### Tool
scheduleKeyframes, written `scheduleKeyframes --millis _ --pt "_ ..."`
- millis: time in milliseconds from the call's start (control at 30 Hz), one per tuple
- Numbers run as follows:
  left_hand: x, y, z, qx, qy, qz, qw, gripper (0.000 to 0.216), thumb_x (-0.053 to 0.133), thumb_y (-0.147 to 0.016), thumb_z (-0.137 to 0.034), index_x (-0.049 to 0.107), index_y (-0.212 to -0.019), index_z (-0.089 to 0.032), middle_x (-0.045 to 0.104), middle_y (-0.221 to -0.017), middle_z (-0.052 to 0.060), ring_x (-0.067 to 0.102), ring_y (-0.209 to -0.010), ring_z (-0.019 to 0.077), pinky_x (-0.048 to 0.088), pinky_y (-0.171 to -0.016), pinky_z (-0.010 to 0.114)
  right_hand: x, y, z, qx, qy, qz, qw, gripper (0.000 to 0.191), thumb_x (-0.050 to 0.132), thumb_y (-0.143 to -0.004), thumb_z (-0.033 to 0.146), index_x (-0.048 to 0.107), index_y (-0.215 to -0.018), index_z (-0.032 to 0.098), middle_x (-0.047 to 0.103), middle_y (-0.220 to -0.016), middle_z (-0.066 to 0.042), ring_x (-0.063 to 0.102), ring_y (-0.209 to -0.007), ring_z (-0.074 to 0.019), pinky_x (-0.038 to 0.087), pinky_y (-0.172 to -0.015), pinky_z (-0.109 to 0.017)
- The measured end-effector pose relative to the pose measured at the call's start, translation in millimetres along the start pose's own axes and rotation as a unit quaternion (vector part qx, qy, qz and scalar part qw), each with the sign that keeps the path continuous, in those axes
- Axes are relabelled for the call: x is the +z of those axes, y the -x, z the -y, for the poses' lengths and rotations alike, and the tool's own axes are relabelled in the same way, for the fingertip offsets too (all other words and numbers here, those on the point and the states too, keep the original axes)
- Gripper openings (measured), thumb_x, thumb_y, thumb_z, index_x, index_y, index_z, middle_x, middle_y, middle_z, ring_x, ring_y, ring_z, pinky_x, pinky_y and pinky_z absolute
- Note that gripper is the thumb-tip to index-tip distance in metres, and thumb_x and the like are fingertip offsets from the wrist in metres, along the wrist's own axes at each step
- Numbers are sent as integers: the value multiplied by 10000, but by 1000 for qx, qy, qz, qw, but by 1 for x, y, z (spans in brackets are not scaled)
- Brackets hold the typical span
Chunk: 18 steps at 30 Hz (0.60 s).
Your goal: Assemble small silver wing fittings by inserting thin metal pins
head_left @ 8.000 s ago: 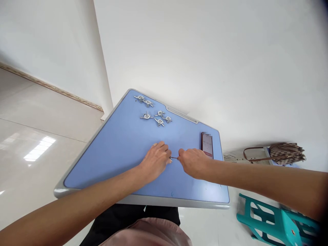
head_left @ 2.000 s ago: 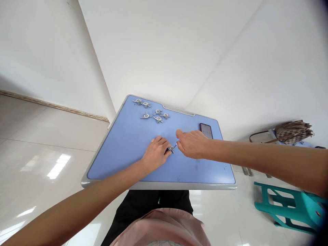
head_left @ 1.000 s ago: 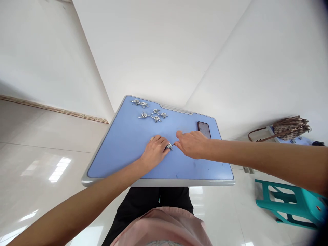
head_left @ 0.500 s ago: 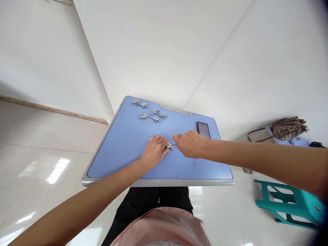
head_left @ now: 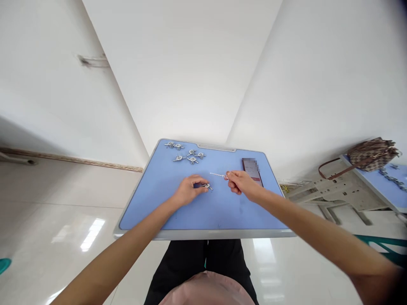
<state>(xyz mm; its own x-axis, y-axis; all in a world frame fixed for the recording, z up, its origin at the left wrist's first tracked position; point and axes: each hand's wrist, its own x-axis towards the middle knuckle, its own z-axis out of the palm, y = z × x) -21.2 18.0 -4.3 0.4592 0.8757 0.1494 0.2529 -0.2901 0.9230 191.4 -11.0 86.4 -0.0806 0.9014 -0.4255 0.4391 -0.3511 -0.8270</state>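
Observation:
My left hand (head_left: pixel 188 190) rests on the blue table top (head_left: pixel 159 199), its fingers closed on a small silver metal fitting (head_left: pixel 206 186). To its right, my right hand (head_left: pixel 240 183) pinches a thin metal tool (head_left: pixel 217 174) whose tip points left and clear of the fitting. The two hands are a short gap apart. Several more silver fittings (head_left: pixel 187 157) lie grouped near the table's far left corner.
A phone (head_left: pixel 252 169) lies face up at the far right of the table, just behind my right hand. A patterned handbag (head_left: pixel 370 153) sits on another blue table at the right. A teal stool (head_left: pixel 386 249) is partly visible at lower right.
My right hand has drawn the thin tool out and away from the fitting in my left hand. The camera view has tilted, so the table sits lower in the frame.

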Motion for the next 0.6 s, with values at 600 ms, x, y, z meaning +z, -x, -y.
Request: scheduleKeyframes --millis 600 --pt "12 -10 -26 -83 247 22 965 274 773 -682 -336 701 -900 -187 677 -895 41 604 -845 170 475 -813 346 44 -4 -48 -192 -274 -34 942 209 431 -865 360 478 -1018 225 476 -814 7 490 -659 -123 394 -475 -214"
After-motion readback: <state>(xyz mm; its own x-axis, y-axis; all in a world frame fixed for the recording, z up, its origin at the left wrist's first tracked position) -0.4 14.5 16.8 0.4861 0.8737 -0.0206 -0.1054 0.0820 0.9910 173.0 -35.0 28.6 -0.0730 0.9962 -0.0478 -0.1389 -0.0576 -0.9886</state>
